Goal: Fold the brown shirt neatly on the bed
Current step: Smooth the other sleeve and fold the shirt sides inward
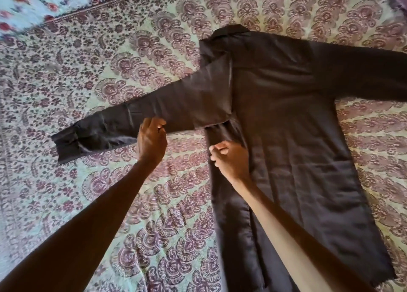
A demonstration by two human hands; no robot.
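Head view: a long dark brown cotton shirt [286, 115] lies flat, collar away, on a pale green bedspread [88, 71] printed with maroon paisley. The left hand [152, 137] pinches its outstretched sleeve [110, 124]. The right hand [229, 159] clutches its side edge. A red-flowered sheet [33, 5] lies beyond.

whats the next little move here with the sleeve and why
Probably the left hand should lift the sleeve it pinches and swing it across onto the brown shirt while the right hand holds the side edge. That sleeve lies stretched out over the bed, and the side strip already looks folded in.
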